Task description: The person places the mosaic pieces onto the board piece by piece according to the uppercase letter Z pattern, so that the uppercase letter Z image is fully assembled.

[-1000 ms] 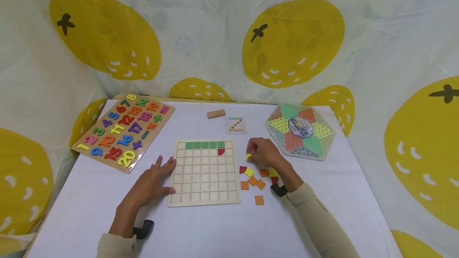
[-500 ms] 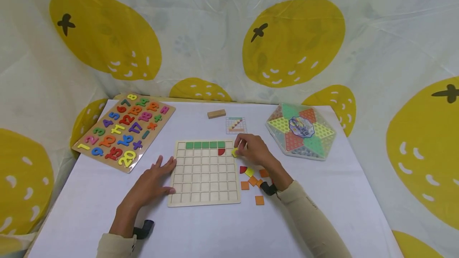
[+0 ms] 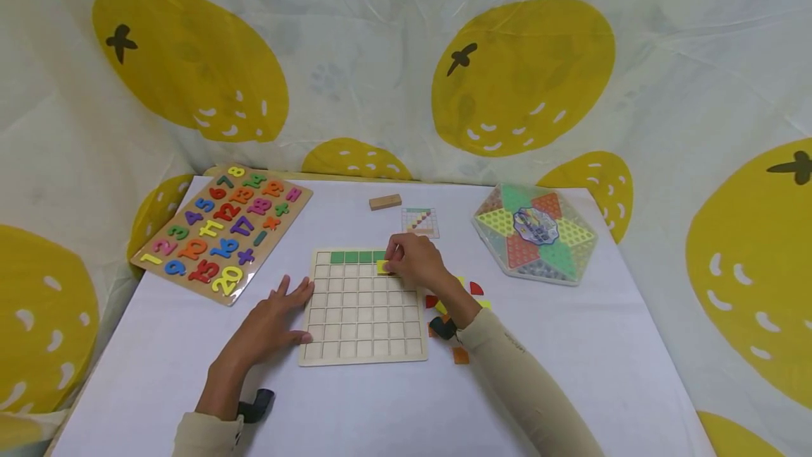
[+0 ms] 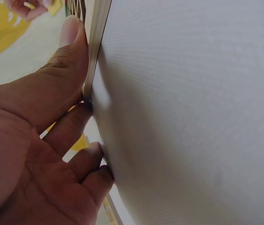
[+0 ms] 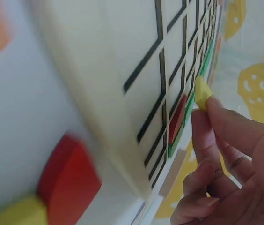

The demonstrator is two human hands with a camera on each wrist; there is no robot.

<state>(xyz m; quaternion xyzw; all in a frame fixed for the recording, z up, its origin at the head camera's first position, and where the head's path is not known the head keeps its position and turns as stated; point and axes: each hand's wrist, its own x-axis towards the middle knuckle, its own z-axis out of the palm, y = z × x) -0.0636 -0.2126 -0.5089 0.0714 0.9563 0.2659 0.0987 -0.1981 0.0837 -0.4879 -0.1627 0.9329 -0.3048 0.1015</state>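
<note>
My right hand (image 3: pixel 415 263) pinches a small yellow piece (image 3: pixel 383 267) between thumb and fingertips, over the second row of a square wooden grid board (image 3: pixel 361 316). In the right wrist view the yellow piece (image 5: pixel 202 92) is tilted and looks raised off the grid, close to a red quarter-round piece (image 5: pixel 178 121) lying in a cell. Green squares (image 3: pixel 352 257) fill part of the top row; the hand covers some. At the board's left edge, my left hand (image 3: pixel 269 323) rests with fingers spread, its thumb (image 4: pixel 71 35) touching the rim.
Right of the board lie loose red (image 3: pixel 476 289), yellow (image 3: pixel 486 305) and orange pieces (image 3: pixel 461 356), partly under the right forearm. Behind are a pattern card (image 3: pixel 420 221) and a wooden block (image 3: pixel 385 202). A number board (image 3: pixel 218 231) stands left, a hexagonal game box (image 3: pixel 535 235) right.
My right hand has carried the yellow piece left, from beside the board to above its second row. The left hand has stayed at the board's edge.
</note>
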